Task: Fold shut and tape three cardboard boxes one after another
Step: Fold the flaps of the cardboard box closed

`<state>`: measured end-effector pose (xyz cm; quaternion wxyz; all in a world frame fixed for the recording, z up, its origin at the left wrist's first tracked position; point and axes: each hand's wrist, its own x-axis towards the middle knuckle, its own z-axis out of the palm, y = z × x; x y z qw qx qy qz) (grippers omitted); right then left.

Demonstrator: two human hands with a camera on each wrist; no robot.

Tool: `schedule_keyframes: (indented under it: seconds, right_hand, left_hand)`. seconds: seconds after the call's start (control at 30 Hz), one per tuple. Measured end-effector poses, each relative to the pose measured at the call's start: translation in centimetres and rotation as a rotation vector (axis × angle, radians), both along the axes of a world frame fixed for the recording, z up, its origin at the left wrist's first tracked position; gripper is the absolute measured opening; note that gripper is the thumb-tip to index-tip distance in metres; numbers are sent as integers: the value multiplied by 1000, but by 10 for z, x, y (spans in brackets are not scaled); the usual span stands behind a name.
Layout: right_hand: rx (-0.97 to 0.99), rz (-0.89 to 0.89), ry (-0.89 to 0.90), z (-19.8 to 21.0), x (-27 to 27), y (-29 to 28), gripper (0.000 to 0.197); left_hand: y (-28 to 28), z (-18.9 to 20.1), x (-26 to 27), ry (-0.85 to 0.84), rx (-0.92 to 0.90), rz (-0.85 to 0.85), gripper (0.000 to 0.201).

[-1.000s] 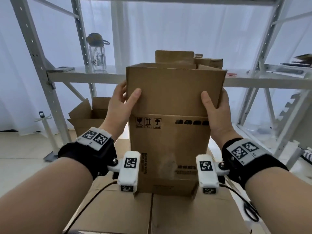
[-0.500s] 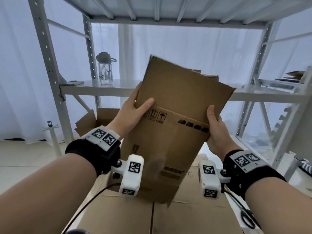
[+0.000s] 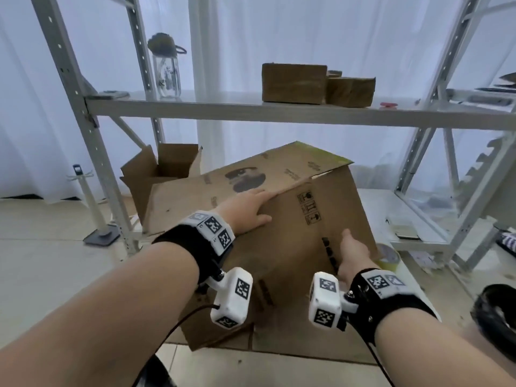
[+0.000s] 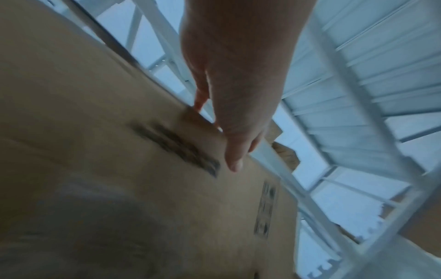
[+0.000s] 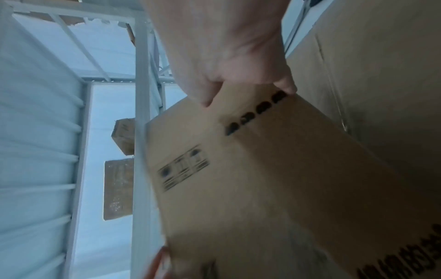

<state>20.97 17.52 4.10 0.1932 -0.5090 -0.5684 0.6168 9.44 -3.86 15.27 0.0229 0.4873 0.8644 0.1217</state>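
While the cardboard box (image 3: 282, 241) lies tipped over on flat cardboard sheets (image 3: 310, 342) on the floor, a metal shelf rack (image 3: 251, 111) rises right behind it. On the shelf stand a clear water bottle (image 3: 166, 71) and two small brown boxes (image 3: 294, 83), well above the tipped box. An open box (image 3: 164, 170) sits on the floor behind and to the left, between the rack's left posts, just beside the tipped box's far flap. A tape roll (image 3: 389, 256) peeks out at the box's right edge, partly hidden by it. A white stand (image 3: 92, 208) is farther left, apart from everything.

The left hand (image 3: 248, 212) lies over the box's upper ridge, its fingers out straight over the far face and the thumb on the near face; the left wrist view shows the same reach. The right hand (image 3: 353, 254) grips the lower right edge, thumb on the printed face and fingers curled round behind, as the right wrist view shows plainly. Bare tiled floor (image 3: 50, 269) lies open to the left of the box; on the right the lower shelf's frame (image 3: 418, 244) stands near.
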Motion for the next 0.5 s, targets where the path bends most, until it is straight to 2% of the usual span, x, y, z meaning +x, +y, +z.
schedule_keyframes:
  seconds: [0.1,0.17,0.2,0.23,0.33,0.4,0.5]
  right_hand:
    - [-22,103,38,24,2,-13,72]
    - [112,256,21,36,-1,-26,60]
    - [185,337,-1,39,-6,-31,47]
    - [248,426,-29,41,-10,-39,46]
    - [311,631,-153,33,-28,-59,56]
    - [338,732,-244,24,-43,-69,55]
    - [403,806,-329,16,-61,-78,59]
  left_hand:
    - [-11,-35,-16,-76,-216,124,57]
    - [-24,-53,-24,-114,-299,208,60]
    - [-32,-60,-29,-129,-306,251,60]
    - [-40,-69,-34,-149,-305,305,59]
    - [-64,-94,-50,-165,-282,460,65]
    - [-76,-108,-57,-228,-297,571,74]
    - [-85,-122,-68,-330,-384,657,78]
